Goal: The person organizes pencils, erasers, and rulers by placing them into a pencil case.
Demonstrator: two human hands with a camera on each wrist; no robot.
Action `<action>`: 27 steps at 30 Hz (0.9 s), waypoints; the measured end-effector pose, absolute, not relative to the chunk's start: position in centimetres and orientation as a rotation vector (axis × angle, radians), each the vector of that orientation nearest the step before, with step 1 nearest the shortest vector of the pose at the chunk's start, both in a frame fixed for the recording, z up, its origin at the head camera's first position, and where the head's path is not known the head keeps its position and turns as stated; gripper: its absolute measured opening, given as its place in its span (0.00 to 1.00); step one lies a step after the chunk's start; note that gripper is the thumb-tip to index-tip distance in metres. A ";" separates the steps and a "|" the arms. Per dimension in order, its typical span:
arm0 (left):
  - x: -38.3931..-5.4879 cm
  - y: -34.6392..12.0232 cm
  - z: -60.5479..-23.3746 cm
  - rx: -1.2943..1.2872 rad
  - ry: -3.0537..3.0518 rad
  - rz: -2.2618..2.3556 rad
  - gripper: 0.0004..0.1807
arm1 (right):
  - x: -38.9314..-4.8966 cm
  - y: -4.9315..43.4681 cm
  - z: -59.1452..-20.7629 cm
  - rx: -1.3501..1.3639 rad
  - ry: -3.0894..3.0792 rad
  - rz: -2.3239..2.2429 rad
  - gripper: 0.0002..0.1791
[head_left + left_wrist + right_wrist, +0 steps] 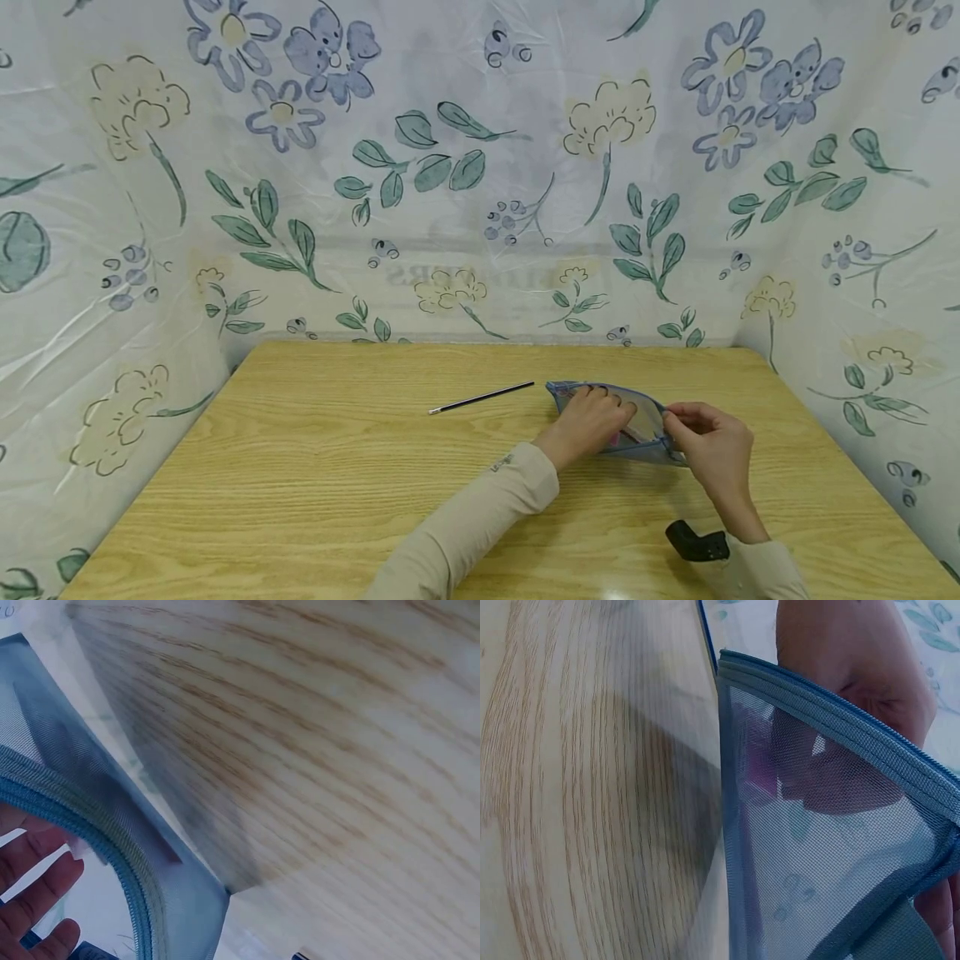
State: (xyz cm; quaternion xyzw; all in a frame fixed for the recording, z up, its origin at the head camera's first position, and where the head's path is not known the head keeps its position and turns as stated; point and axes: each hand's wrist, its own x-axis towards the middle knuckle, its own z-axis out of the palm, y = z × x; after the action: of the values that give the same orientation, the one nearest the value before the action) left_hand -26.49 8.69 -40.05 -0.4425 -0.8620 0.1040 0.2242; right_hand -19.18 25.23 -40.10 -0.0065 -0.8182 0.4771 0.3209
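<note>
A blue mesh zipper pouch (637, 421) stands on the table with its zipper side gaping. My left hand (592, 421) reaches down through the opening, and its fingers (37, 900) look loosely spread inside. Through the mesh, a pink object (759, 776) shows beside the left fingertips. At the pouch's right end, my right hand (712, 442) pinches the zipper edge between thumb and fingers, mostly out of frame in the right wrist view. A dark pencil (480, 398) with a pale eraser end lies on the table left of the pouch.
The wood-grain table (300, 467) is bordered at the back and sides by a floral-print curtain (480, 167). A black wrist mount (697, 542) sticks out from the right sleeve, low over the table.
</note>
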 end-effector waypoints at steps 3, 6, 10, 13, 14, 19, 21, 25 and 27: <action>-26.4 8.5 -40.0 -1.226 -2.382 0.274 0.08 | -19.2 25.2 -40.1 -0.045 -2.133 1.318 0.04; -26.3 8.3 -39.7 -1.232 -2.386 0.255 0.08 | -19.3 25.2 -40.2 -0.069 -2.119 1.375 0.06; -26.3 8.1 -39.5 -1.248 -2.396 0.218 0.09 | -19.4 25.1 -40.3 -0.092 -2.110 1.428 0.06; -26.3 8.0 -39.5 -1.278 -2.392 0.186 0.09 | -19.5 25.1 -40.3 -0.100 -2.109 1.438 0.07; -26.3 8.0 -39.5 -1.289 -2.390 0.173 0.09 | -19.5 25.1 -40.3 -0.102 -2.109 1.438 0.07; -26.3 8.1 -39.5 -1.326 -2.385 0.153 0.08 | -19.4 25.0 -40.3 -0.097 -2.102 1.444 0.07; -26.2 8.1 -39.4 -1.338 -2.381 0.151 0.08 | -19.3 25.0 -40.3 -0.091 -2.098 1.442 0.07; -26.1 8.1 -39.2 -1.358 -2.388 0.133 0.08 | -19.3 24.8 -40.2 -0.090 -2.091 1.414 0.07; -26.1 8.0 -39.1 -1.365 -2.397 0.116 0.08 | -19.3 24.8 -40.2 -0.091 -2.083 1.402 0.06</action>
State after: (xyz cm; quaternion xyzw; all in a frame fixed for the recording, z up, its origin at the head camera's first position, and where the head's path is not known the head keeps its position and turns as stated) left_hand -26.12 8.01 -39.12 -0.4856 -0.8525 0.0414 0.1892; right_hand -19.35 24.76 -40.18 -0.0343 -0.7884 0.5306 0.3093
